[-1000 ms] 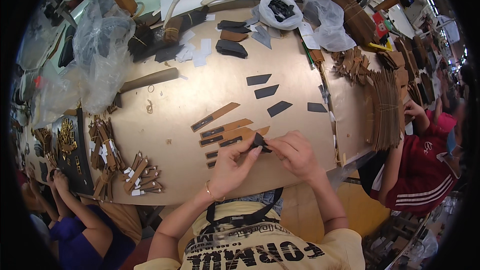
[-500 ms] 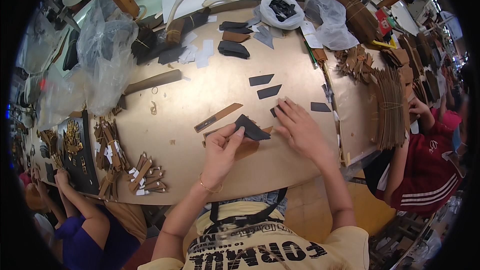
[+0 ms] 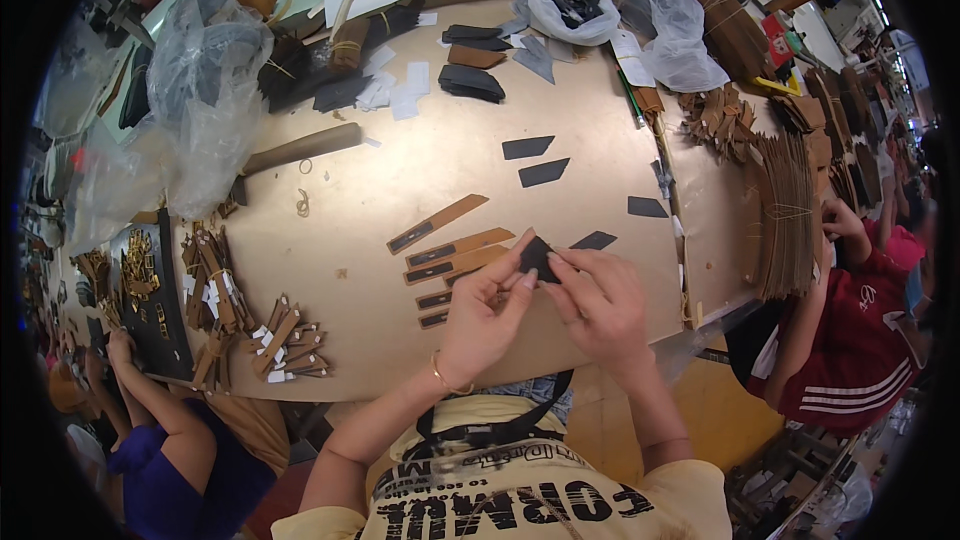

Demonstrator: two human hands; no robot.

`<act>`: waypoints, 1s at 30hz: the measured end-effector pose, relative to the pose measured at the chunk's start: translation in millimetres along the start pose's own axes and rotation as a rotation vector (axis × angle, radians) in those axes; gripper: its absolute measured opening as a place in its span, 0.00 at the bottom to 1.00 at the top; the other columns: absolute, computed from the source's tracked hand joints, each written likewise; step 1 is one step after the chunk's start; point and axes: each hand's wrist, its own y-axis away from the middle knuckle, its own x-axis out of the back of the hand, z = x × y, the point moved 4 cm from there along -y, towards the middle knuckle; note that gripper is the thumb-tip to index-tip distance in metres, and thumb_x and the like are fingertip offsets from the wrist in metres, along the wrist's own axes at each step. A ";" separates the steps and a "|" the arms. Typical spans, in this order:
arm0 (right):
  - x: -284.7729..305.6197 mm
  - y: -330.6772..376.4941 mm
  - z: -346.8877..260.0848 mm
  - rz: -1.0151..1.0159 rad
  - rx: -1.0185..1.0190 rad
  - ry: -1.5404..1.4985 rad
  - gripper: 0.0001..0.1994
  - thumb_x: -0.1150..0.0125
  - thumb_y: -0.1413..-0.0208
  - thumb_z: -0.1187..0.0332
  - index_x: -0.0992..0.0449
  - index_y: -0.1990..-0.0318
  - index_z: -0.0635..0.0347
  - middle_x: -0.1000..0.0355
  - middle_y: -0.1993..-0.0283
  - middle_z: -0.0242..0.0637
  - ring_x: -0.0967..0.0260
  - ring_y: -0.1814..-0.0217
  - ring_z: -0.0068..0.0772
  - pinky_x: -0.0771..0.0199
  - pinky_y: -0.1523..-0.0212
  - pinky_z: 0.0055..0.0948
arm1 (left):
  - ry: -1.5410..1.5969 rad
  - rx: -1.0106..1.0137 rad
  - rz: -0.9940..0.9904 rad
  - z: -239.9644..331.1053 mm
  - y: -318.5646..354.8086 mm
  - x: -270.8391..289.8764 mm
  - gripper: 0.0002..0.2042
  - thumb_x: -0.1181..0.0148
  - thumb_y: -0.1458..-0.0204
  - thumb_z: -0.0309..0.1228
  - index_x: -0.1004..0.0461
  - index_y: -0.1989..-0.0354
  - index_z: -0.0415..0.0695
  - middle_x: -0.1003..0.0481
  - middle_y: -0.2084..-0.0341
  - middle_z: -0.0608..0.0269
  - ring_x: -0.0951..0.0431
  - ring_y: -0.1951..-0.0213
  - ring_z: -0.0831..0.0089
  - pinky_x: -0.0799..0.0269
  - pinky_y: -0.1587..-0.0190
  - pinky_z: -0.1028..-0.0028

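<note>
Near the front middle of the table, my left hand [image 3: 484, 312] and my right hand [image 3: 600, 308] meet with fingertips pinched on a small black piece [image 3: 536, 258], seemingly leather or fabric. Left of it lies a fanned row of brown strips [image 3: 455, 219] with pointed ends, each bearing a dark inset; my left hand partly covers the nearest ones. Just beyond my right fingers rests a slant-cut black piece [image 3: 597, 240]. Farther off are two similar black pieces [image 3: 528, 147] [image 3: 544, 173], and another black piece [image 3: 647, 207] lies to the right.
Stacked dark pieces [image 3: 471, 83] and a plastic bag of black bits [image 3: 574, 5] stand at the back. Tagged brown bundles [image 3: 287, 342] lie left, beside clear plastic [image 3: 210, 90]. Tied brown strips [image 3: 785, 210] stand right. Co-workers sit at both sides.
My right hand has left the black piece on the table and come in to join my left. The black piece in my left hand is turned, and more brown strips show.
</note>
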 end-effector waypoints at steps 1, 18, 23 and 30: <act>-5.6 -5.7 -3.5 -0.070 0.000 0.010 0.15 0.31 0.51 0.74 0.20 0.53 0.61 0.23 0.55 0.38 0.24 0.55 0.39 0.26 0.56 0.36 | -0.026 0.004 0.022 -0.6 1.3 -0.4 0.23 0.46 0.38 0.21 0.36 0.33 0.37 0.20 0.59 0.64 0.25 0.58 0.87 0.30 0.52 0.83; 1.0 -22.7 2.8 -0.187 -0.215 -0.333 0.11 0.38 0.44 0.80 0.21 0.53 0.66 0.23 0.56 0.45 0.22 0.58 0.42 0.22 0.58 0.30 | -0.087 0.047 0.072 7.3 -1.7 9.6 0.26 0.43 0.42 0.18 0.34 0.34 0.39 0.22 0.64 0.66 0.30 0.68 0.90 0.30 0.62 0.86; 28.0 -43.7 37.9 0.097 -0.145 -0.123 0.10 0.38 0.44 0.80 0.21 0.54 0.67 0.22 0.57 0.44 0.22 0.60 0.38 0.22 0.59 0.28 | -0.026 -0.035 0.147 12.0 -36.2 2.0 0.15 0.44 0.42 0.17 0.30 0.45 0.34 0.28 0.65 0.68 0.27 0.68 0.89 0.27 0.66 0.85; 52.5 -51.0 61.1 0.232 -0.177 -0.072 0.08 0.37 0.43 0.77 0.21 0.56 0.69 0.22 0.58 0.43 0.22 0.63 0.33 0.22 0.62 0.26 | -0.638 -0.280 0.197 2.4 -87.9 -24.5 0.08 0.40 0.48 0.21 0.30 0.60 0.37 0.27 0.76 0.58 0.21 0.75 0.73 0.25 0.71 0.74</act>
